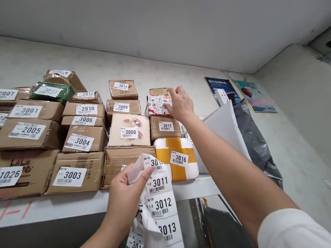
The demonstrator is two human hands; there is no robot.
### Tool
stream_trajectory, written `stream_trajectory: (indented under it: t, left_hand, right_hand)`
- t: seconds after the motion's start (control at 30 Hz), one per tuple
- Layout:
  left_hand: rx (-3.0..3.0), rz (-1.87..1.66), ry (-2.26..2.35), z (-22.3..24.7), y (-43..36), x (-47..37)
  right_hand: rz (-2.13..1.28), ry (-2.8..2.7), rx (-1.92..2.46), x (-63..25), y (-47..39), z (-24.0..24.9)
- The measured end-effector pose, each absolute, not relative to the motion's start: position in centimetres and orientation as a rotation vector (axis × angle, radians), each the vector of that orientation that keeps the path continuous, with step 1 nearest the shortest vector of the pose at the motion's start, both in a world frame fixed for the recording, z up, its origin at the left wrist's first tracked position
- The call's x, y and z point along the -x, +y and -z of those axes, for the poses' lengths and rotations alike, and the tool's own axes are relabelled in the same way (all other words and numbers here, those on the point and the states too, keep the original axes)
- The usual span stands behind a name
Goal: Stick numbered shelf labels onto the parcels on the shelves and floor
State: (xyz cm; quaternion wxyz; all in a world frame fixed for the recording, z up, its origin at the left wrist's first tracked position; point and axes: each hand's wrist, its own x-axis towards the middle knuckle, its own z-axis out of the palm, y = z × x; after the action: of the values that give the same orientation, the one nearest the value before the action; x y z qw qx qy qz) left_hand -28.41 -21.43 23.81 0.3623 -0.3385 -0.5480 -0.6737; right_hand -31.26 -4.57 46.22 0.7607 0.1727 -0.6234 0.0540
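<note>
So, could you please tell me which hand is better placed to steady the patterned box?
Probably the right hand: it is at the patterned box, while the left hand holds the label strip.

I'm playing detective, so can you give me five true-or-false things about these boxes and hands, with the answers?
1. The left hand holds a strip of labels. True.
2. The right hand is down by box 1026. False: the right hand is at the red-patterned white box.
3. Parcel 3016 has yellow tape. True.
4. Box 3013 is bright pink. False: box 3013 is green.
5. Box 3015 sits above box 3009. True.
</note>
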Motion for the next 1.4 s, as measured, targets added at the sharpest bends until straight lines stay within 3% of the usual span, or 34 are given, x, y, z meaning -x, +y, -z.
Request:
stream_trajectory:
  t: [0.17, 0.23, 0.3, 0.37, 0.47, 0.63, 0.8, 0.93, 1.07, 1.27, 1.4]
  left_hand:
    - [0.909, 1.842, -1.309, -23.9, -21.9, 28.0]
    - [0.92, 1.862, -1.273, -23.8, -22.0, 27.9]
    - [0.929, 1.842, -1.239, -23.8, -22.0, 27.9]
    - [0.936, 1.811, -1.238, -23.9, -21.8, 27.9]
    - [0.93, 1.745, -1.327, -24.1, -21.2, 27.9]
    - [0.94, 1.558, -1.487, -23.9, -20.4, 28.0]
    - [1.076, 1.5, -1.502, -23.5, -20.0, 28.3]
    - [1.074, 1.625, -1.544, -23.6, -19.8, 28.4]
    - [0.994, 1.489, -1.597, -23.8, -19.7, 28.7]
    - [1.13, 1.669, -1.564, -24.2, -19.4, 29.1]
    - [0.927, 1.585, -1.523, -24.8, -19.1, 28.9]
  right_hand:
    - [-0.603, -1.348, -0.468, 30.1, -4.0, -43.7]
    - [-0.772, -1.426, -0.815, 28.6, -4.4, -40.4]
    - [-0.863, -1.894, -1.297, 27.3, -4.9, -36.4]
    - [-0.934, -2.065, -1.458, 26.7, -5.3, -33.1]
    - [-1.139, -1.958, -1.43, 27.0, -5.4, -30.5]
    - [-1.342, -1.787, -1.307, 27.2, -4.6, -30.4]
    - [-1.553, -1.963, -1.246, 26.7, -3.7, -29.8]
    - [-1.547, -2.038, -1.235, 26.7, -3.5, -29.4]
    - [-1.545, -1.978, -1.2, 27.0, -3.4, -29.1]
    - [-1.403, -1.591, -1.094, 28.0, -3.7, -28.9]
    - [-1.283, -1.373, -1.094, 28.1, -4.7, -29.1]
